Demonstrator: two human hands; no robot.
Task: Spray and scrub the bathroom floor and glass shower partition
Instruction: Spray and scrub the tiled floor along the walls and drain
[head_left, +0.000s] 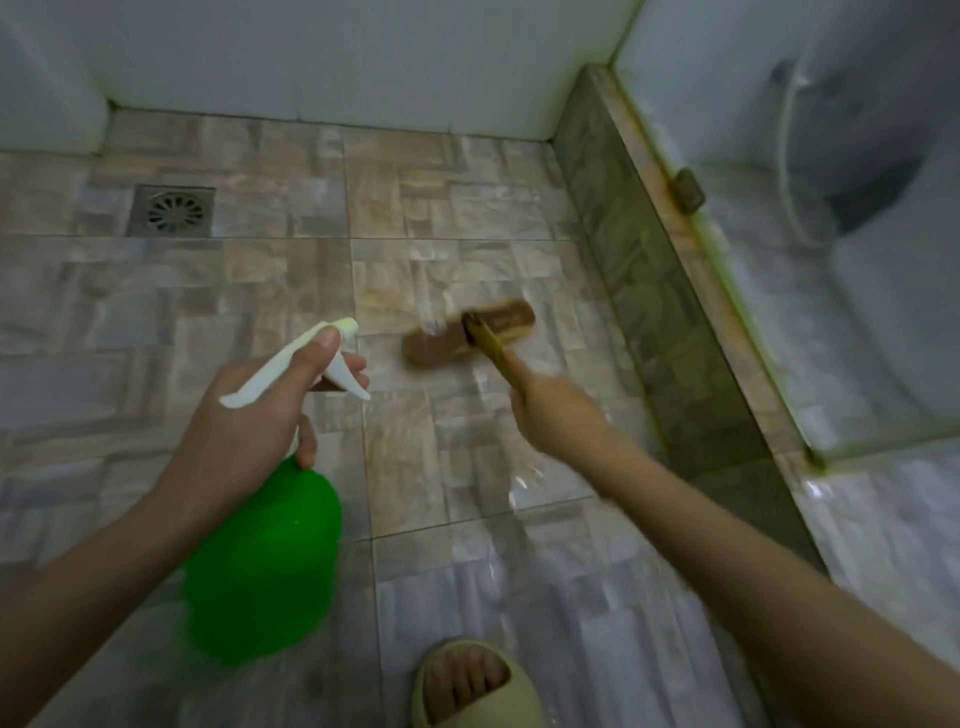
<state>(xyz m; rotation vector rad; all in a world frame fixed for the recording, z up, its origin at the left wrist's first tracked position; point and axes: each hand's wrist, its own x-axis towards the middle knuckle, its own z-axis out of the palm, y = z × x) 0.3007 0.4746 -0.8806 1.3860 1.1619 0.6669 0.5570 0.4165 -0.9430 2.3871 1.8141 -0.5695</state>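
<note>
My left hand (260, 415) grips the white trigger head of a green spray bottle (260, 561), thumb on top, a finger on the trigger, nozzle pointing at the floor ahead. My right hand (556, 410) holds the yellowish handle of a scrub brush (467, 332), whose brown head lies on the wet stone-pattern floor tiles (441, 208) just beyond the hand. The brush and right hand are blurred. The glass shower partition (779, 260) rises along a tiled kerb on the right, with a brown hinge bracket on it.
A square metal floor drain (171, 210) sits at the back left. White wall tiles (337, 57) close the back. My foot in a beige slipper (467, 686) stands at the bottom centre. Behind the glass is more wet floor and a shower hose.
</note>
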